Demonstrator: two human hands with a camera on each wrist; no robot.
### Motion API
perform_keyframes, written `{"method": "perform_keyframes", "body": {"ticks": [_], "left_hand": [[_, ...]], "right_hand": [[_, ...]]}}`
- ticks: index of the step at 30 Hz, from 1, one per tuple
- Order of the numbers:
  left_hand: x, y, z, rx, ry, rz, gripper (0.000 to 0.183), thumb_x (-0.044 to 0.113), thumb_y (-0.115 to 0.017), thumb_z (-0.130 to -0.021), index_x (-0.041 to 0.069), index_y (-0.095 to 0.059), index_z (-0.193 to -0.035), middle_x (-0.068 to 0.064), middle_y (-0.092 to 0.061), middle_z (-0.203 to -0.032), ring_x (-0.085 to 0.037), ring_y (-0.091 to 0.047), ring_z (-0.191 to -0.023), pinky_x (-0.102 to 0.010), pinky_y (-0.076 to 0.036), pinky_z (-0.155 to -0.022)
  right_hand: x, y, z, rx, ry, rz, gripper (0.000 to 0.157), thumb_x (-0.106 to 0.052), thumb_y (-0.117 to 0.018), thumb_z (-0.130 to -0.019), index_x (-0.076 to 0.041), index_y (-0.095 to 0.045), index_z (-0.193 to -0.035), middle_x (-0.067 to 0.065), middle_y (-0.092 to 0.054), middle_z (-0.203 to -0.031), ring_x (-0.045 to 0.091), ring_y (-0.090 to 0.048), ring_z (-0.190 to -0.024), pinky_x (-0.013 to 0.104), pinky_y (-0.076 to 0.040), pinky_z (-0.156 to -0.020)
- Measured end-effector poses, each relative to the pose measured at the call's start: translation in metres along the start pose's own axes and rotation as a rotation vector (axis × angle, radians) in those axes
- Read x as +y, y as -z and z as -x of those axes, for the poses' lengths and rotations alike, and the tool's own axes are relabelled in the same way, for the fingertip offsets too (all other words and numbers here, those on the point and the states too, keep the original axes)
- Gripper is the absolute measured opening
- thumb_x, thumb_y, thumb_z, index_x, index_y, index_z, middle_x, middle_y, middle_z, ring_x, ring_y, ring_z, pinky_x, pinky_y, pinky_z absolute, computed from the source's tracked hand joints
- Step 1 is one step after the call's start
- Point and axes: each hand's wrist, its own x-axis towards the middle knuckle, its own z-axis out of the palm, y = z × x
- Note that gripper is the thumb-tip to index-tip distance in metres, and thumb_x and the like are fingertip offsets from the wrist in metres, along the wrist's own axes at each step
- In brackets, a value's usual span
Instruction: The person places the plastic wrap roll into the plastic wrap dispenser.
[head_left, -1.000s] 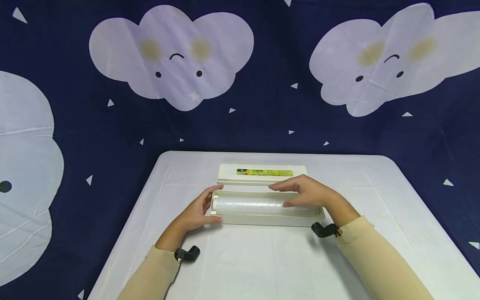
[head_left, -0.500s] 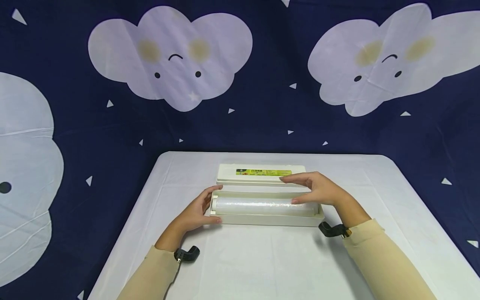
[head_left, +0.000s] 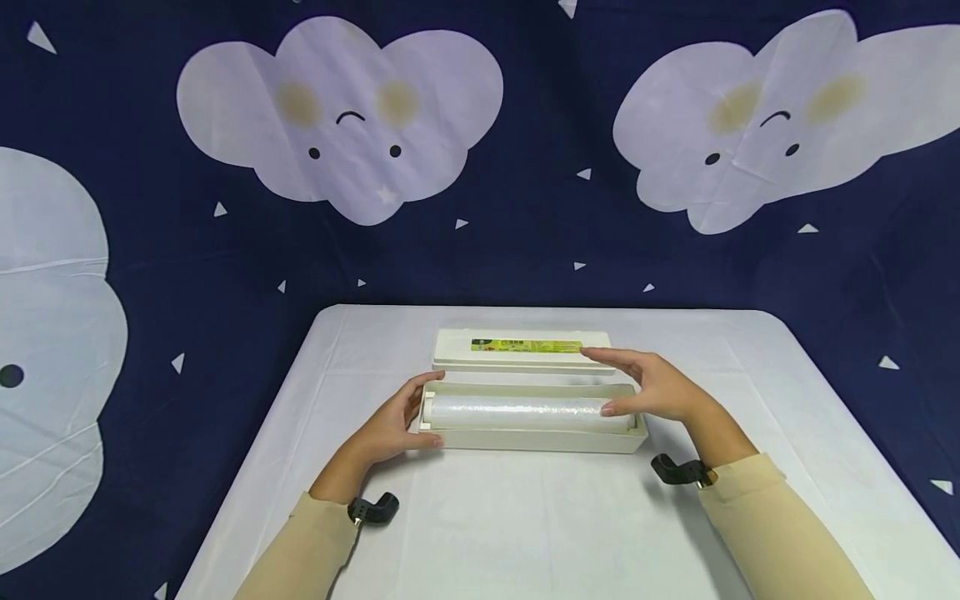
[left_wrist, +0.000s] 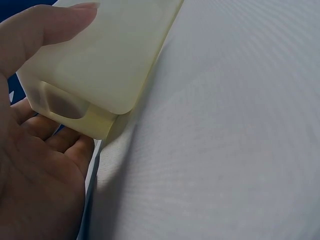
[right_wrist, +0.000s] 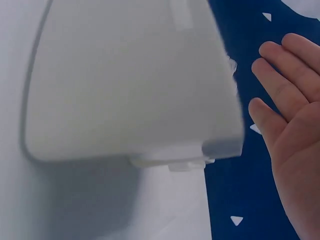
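A long cream-white box lies crosswise on the table with its top uncovered. Inside it sits a roll of clear cling film. My left hand grips the box's left end, the thumb on the front wall and the fingers round the back. In the left wrist view, the box end shows an oval opening between thumb and fingers. Over the box's right end hovers my right hand, fingers extended and holding nothing. The right wrist view shows that hand's fingers apart from the box wall.
Behind the box lies a cream-white lid with a yellow-green label. Both rest on a white-covered table. A dark blue cloth with clouds hangs beyond the far table edge.
My right hand has moved to the right along the box, fingers still extended. The left hand, box and lid stay where they were.
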Motion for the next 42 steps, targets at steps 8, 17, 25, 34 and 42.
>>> {"method": "perform_keyframes", "body": {"ticks": [8,17,25,34,42], "left_hand": [[-0.002,-0.001,0.001,-0.008,-0.012,0.010,0.108,-0.002,-0.094,-0.075,0.015,-0.034,-0.163,-0.016,-0.033,-0.166,-0.031,-0.030,-0.153,-0.027,-0.026,-0.121],[-0.003,-0.001,0.001,-0.013,-0.016,0.021,0.109,-0.004,-0.094,-0.075,0.015,-0.033,-0.163,-0.019,-0.033,-0.166,-0.031,-0.031,-0.152,-0.024,-0.027,-0.120],[-0.002,-0.001,0.001,-0.016,-0.021,0.019,0.108,-0.005,-0.093,-0.076,0.013,-0.032,-0.164,-0.020,-0.033,-0.165,-0.032,-0.031,-0.153,-0.025,-0.026,-0.120],[-0.003,-0.001,0.002,-0.026,-0.030,0.026,0.108,-0.006,-0.092,-0.077,0.014,-0.032,-0.164,-0.021,-0.035,-0.164,-0.032,-0.034,-0.151,-0.024,-0.028,-0.120],[-0.002,-0.001,0.002,-0.025,-0.025,0.024,0.108,-0.004,-0.093,-0.077,0.016,-0.032,-0.164,-0.019,-0.036,-0.164,-0.031,-0.035,-0.150,-0.025,-0.029,-0.119]], "right_hand": [[0.008,-0.003,0.013,0.020,-0.017,-0.004,0.098,-0.019,-0.099,-0.074,-0.008,-0.049,-0.158,0.008,-0.047,-0.160,0.034,-0.034,-0.151,0.021,-0.024,-0.118],[0.020,-0.007,0.028,0.026,-0.019,-0.061,0.106,-0.011,-0.101,-0.069,-0.006,-0.046,-0.159,0.010,-0.043,-0.163,0.036,-0.027,-0.154,0.016,-0.021,-0.118],[0.024,-0.011,0.033,0.039,-0.039,-0.093,0.112,-0.005,-0.100,-0.067,-0.008,-0.042,-0.162,0.012,-0.036,-0.166,0.042,-0.020,-0.154,0.072,-0.012,-0.118],[0.027,-0.011,0.037,0.062,-0.045,-0.104,0.113,-0.005,-0.101,-0.065,-0.007,-0.042,-0.162,0.014,-0.036,-0.166,0.041,-0.021,-0.154,0.025,-0.020,-0.121],[0.033,-0.012,0.041,0.071,-0.037,-0.120,0.112,-0.002,-0.100,-0.064,-0.002,-0.042,-0.160,0.017,-0.036,-0.165,0.044,-0.021,-0.154,0.013,-0.022,-0.115]]}}
